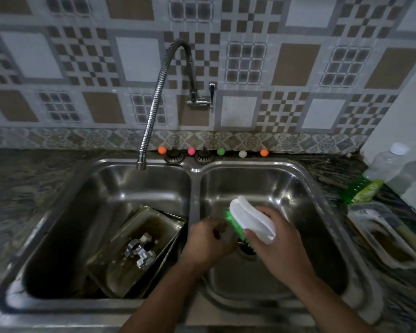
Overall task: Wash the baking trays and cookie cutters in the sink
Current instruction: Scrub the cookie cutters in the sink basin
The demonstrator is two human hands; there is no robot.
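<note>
The right hand [277,239] grips a white brush [251,218] with green bristles, tilted, over the right basin. The left hand [208,239] is curled round a small dark item just beside the bristles; it is too blurred to tell what it is. Both hands hang above the drain [247,250] of the right basin.

The sink [195,171] is a double steel one, set in a dark, veined tabletop [17,188]. In the left basin the trays [139,251] lean stacked against the divider, metal, stained brown, with a wet film. On the top tray lie shiny steel cutters [139,251], bunched together.

A flexible steel tap [154,104] arches from the wall and ends over the back of the left basin. Behind the sink two plugs [174,156] sit on the ledge among small coloured balls [162,150]. At the right a bottle [372,181] of green liquid lies tilted against a white wall, with a clear tub [382,234] just in front of it. The wall [296,63] bears patterned brown, grey and white tiles.
</note>
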